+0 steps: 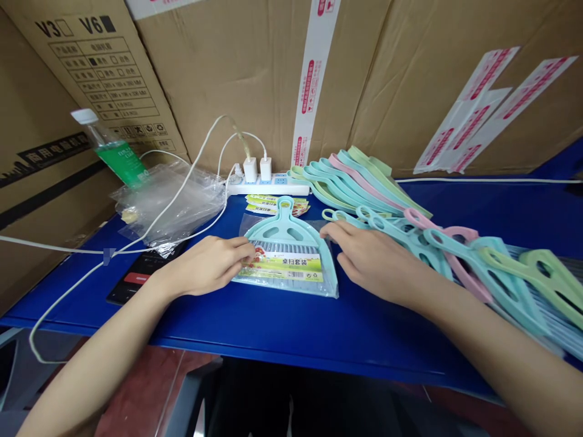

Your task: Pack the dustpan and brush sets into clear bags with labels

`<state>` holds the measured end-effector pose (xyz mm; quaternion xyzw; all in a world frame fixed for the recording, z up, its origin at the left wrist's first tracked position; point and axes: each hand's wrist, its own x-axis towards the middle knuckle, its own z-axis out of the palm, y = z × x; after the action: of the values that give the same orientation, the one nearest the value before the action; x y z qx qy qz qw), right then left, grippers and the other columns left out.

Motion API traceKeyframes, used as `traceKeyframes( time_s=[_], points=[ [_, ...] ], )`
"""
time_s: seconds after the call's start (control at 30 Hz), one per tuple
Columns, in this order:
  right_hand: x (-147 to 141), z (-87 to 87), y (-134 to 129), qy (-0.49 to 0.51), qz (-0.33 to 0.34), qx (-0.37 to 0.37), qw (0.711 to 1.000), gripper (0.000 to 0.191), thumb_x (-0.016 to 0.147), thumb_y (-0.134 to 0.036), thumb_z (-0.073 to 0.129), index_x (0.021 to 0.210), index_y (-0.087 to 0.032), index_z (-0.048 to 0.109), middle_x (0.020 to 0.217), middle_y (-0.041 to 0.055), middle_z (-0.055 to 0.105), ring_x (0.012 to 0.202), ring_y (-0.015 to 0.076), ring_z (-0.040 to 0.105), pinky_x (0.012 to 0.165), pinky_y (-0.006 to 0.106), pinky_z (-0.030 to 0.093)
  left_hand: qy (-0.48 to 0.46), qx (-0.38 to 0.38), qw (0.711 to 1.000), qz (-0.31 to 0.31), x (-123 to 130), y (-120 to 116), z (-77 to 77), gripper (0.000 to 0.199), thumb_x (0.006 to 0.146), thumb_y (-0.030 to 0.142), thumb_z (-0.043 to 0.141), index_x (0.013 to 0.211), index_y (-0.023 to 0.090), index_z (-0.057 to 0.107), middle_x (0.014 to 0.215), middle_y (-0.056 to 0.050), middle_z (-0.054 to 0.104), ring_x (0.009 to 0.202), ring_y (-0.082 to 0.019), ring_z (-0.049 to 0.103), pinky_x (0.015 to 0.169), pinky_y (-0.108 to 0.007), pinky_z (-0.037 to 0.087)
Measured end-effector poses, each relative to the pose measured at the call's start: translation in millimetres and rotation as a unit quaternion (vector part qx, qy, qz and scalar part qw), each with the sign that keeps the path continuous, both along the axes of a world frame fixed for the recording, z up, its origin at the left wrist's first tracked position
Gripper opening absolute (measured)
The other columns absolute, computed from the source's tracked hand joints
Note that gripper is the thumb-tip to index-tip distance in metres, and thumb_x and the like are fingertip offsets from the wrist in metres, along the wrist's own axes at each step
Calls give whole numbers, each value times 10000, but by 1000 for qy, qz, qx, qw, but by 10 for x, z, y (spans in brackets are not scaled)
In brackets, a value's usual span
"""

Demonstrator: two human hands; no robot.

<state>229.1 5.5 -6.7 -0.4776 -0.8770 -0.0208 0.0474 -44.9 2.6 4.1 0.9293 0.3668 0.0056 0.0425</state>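
A light-blue dustpan [328, 267] lies flat in front of me inside a clear plastic bag [246, 226], its handle pointing away. A matching brush [291, 247] with grey bristles sits on the pan, and a green and yellow printed card [298, 267] covers the lower bristles. With fingers curled and pinched, my left hand [217, 264] is at the left edge of the bag. At the opposite edge, my right hand [353, 249] has its thumb and fingers closed on the bag's upper right side; its fingertips are partly hidden.
Stacked dustpans [359, 179] and several loose brushes [455, 255] spread over the right side. Behind lie printed cards [264, 203] and a power strip [277, 188] with white cables. Left are clear bags [168, 194], a phone [132, 282] and a green-labelled bottle [116, 155]. Cardboard boxes [255, 67] wall the back.
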Motion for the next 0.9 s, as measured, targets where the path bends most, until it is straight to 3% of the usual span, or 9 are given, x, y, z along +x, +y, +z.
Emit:
traceKeyframes(
  time_s=[0.13,0.27,0.43,0.67,0.9],
  points=[
    [-8,18,-2,8,-17,-16,1000,345,809,-45,343,1068,-148,546,1084,132,662,751,232,635,604,313,410,-3,-7,1000,1,2,3,0,260,865,135,317,904,197,566,855,-16,622,660,-147,581,625,-276,426],
    [17,12,14,3,-21,-23,1000,341,819,-45,348,1071,-132,561,951,124,688,762,240,646,604,303,416,-11,-11,1000,-1,7,-3,2,256,869,136,308,881,194,557,862,-22,617,664,-152,585,629,-286,432],
    [27,-33,40,-22,-17,-8,1000,332,851,-76,372,1103,-112,586,830,119,667,726,234,645,598,291,420,-17,-20,1000,4,4,-9,2,244,887,154,297,870,196,538,861,-23,603,666,-149,586,631,-280,430],
    [4,-79,67,-56,-41,22,997,334,870,-104,393,1121,-122,613,807,114,666,612,198,621,524,267,393,-34,-20,999,8,-8,6,-2,237,896,149,292,840,188,519,807,-19,565,624,-139,548,603,-264,416],
    [-29,-117,81,-77,-67,65,993,399,834,-62,419,1174,-102,623,787,121,701,636,222,646,513,278,403,-40,-44,998,12,-2,0,-8,258,906,167,285,840,178,535,842,-39,586,682,-151,575,644,-276,445]
  ],
)
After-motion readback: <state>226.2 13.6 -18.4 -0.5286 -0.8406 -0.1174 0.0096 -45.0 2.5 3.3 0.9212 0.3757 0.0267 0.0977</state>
